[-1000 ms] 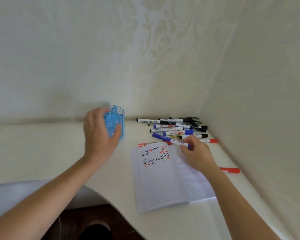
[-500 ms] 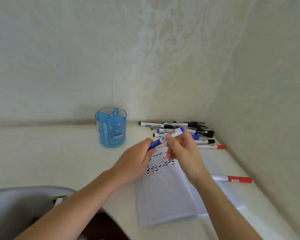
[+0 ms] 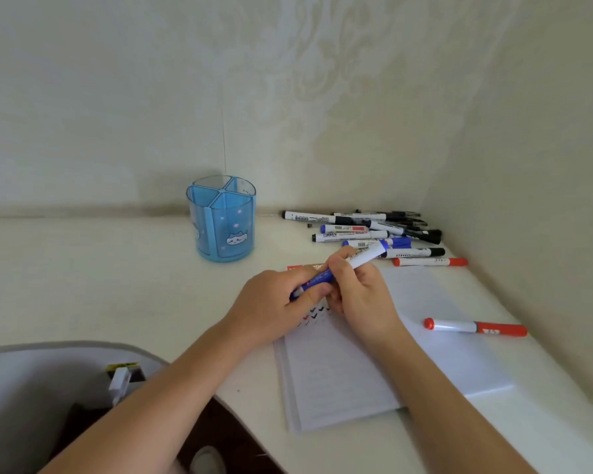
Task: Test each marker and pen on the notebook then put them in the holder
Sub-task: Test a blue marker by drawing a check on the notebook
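head view. the one camera rides on your head and looks forward and down over the white desk (image 3: 83, 285) into the corner where the back wall (image 3: 117, 97) meets the side wall (image 3: 545, 165). your forearms enter from the lower edge. your left hand (image 3: 274, 302) and right hand (image 3: 363, 295), both gripping a blue marker (image 3: 363, 258), sit near the lens at mid-frame, above the notebook (image 3: 339, 378). the holder (image 3: 223, 230) and the loose pens (image 3: 367, 230) lie farther off by the back wall.

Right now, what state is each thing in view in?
blue marker: held in both hands over the notebook, cap state unclear.
left hand: grips the marker's blue end.
right hand: grips its white barrel.
holder: upright, no pens inside.
notebook: open, flat, tick marks on it.
red marker: capped, lying partly on the notebook.
other markers: lying loose near the corner.
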